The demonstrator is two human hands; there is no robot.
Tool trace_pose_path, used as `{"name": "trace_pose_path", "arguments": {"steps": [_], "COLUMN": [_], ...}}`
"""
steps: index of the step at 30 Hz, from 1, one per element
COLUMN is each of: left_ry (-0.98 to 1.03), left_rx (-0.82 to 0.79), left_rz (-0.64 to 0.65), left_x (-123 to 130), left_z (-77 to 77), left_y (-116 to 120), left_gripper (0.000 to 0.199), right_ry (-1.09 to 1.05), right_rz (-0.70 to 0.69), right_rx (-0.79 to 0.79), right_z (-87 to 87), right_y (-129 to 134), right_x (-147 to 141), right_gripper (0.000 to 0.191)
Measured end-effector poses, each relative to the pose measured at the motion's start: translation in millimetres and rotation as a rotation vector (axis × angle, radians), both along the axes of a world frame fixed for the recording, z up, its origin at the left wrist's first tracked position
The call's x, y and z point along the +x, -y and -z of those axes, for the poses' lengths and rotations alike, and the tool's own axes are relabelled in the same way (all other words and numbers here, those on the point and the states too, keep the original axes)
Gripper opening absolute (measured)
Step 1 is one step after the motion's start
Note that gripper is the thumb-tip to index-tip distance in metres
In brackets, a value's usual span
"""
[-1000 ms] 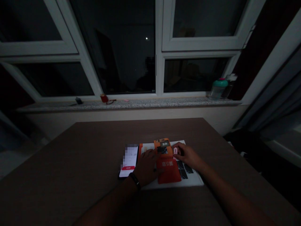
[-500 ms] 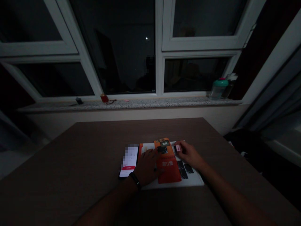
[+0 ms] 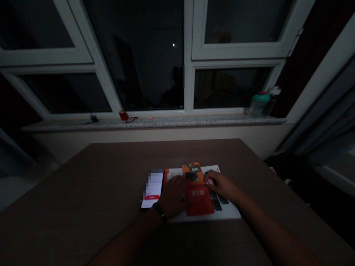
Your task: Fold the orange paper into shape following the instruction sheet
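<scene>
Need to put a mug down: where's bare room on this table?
The table is bare left of the phone and right of the paper sheet. It's crowded in the middle, where the left hand and right hand sit around the red booklet.

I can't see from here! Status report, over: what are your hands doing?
Right grip pinching small pink item, above red card. Left grip flat at card's edge, on printed sheet. Lit phone beside left grip. Over.
</scene>
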State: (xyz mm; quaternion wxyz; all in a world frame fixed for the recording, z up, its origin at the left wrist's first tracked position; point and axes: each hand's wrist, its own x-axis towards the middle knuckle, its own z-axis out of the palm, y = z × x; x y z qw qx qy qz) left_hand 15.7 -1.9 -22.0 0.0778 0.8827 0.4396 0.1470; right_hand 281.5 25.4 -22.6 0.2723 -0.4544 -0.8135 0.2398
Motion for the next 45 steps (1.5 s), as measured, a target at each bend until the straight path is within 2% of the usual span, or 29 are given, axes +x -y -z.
{"name": "trace_pose_path", "arguments": {"steps": [6, 12, 27, 45], "left_ry": [-0.007, -0.017, 0.002, 0.098], "left_rx": [-0.022, -0.029, -0.005, 0.011], "left_rz": [-0.016, -0.014, 0.003, -0.013], "left_x": [1, 1, 1, 1], "left_z": [1.4, -0.4, 0.5, 0.3], "left_y": [0, 0, -1, -1], "left_gripper": [0.071, 0.07, 0.069, 0.072], "right_ry": [0.043, 0.052, -0.025, -0.012], "right_rz": [-0.121, -0.204, 0.066, -0.029], "right_rx": [-0.072, -0.108, 0.007, 0.122], "right_z": [-7.0, -6.7, 4.1, -0.5], "right_y": [4, 7, -6, 0], "right_x": [5, 8, -2, -6], "right_gripper": [0.015, 0.017, 0.007, 0.025]}}
